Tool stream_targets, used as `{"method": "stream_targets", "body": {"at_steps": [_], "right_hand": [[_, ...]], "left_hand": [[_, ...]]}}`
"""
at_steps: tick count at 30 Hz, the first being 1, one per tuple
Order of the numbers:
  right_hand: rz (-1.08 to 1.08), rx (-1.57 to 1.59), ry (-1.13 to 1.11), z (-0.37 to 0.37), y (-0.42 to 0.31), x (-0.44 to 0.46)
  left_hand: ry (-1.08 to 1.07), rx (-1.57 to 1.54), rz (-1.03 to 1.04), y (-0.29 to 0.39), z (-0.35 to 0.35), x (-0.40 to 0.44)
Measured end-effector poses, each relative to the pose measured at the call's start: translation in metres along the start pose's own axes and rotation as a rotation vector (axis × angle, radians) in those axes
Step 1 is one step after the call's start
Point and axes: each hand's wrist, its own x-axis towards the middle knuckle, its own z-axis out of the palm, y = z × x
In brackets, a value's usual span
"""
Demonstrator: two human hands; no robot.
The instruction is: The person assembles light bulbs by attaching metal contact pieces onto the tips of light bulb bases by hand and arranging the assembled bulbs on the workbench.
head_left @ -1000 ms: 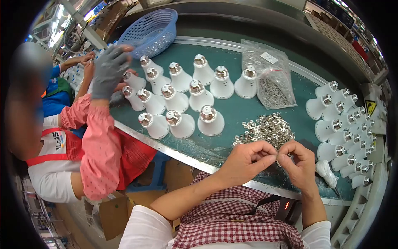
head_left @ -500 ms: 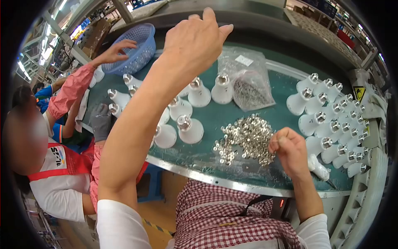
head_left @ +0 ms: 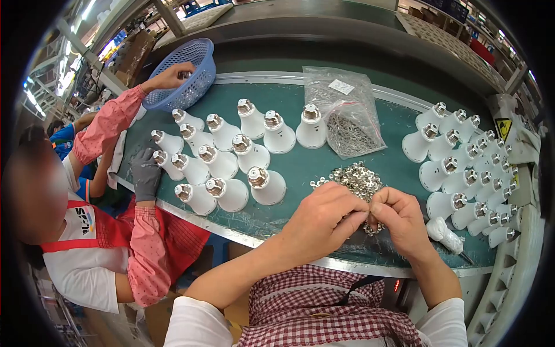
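Observation:
Above the front edge of a pile of small shiny metal pieces (head_left: 357,178), my two hands meet. My left hand (head_left: 322,222) has thumb and fingertips pinched together, touching the fingertips of my right hand (head_left: 402,222). The right is closed in a pinch too. Whatever sits between the fingertips is too small or hidden to make out. Behind the pile lies a clear plastic bag (head_left: 352,127) of thin metal pins. White LED bulbs with metal screw caps stand on both sides: one group (head_left: 267,186) to the left, another (head_left: 436,176) to the right.
A wrapped, white-handled tool (head_left: 444,234) lies right of my right hand. At the left, a co-worker's bare hand (head_left: 170,76) reaches into a blue basket (head_left: 202,81); their gloved hand (head_left: 144,173) rests by the bulbs. The green table (head_left: 289,217) has a metal front edge.
My left hand has come down from beyond the table's far side to meet my right hand at the pile. The co-worker's bare hand has moved further into the basket.

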Motion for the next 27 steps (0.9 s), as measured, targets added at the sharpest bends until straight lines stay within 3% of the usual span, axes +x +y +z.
{"method": "stream_targets", "body": {"at_steps": [4, 8, 10, 11, 12, 14, 15, 18, 27], "right_hand": [[0.017, 0.028, -0.004, 0.003, 0.001, 0.008], [0.036, 0.08, -0.035, 0.005, 0.008, 0.01], [-0.155, -0.308, 0.116, 0.01, 0.003, 0.008], [-0.404, -0.646, 0.161, 0.01, 0.005, 0.01], [-0.408, -0.644, 0.15, 0.009, 0.005, 0.012], [-0.778, -0.973, 0.126, 0.006, 0.005, 0.016], [-0.81, -0.993, 0.132, 0.005, 0.005, 0.017], [-0.874, -1.13, 0.13, 0.005, 0.003, 0.017], [-0.811, -1.064, 0.203, 0.009, 0.013, 0.014]], "left_hand": [[0.07, 0.191, 0.063, -0.002, -0.002, -0.001], [0.101, 0.185, 0.056, -0.008, 0.0, -0.004], [0.109, 0.186, 0.065, -0.01, 0.002, -0.006], [0.133, 0.193, 0.08, -0.014, 0.003, -0.007], [0.14, 0.201, 0.075, -0.016, 0.002, -0.007], [0.091, 0.221, 0.062, -0.017, 0.002, -0.008], [0.096, 0.225, 0.063, -0.018, 0.003, -0.008], [0.081, 0.299, 0.085, -0.019, 0.006, -0.01], [0.066, 0.473, 0.144, -0.013, 0.012, -0.01]]}}
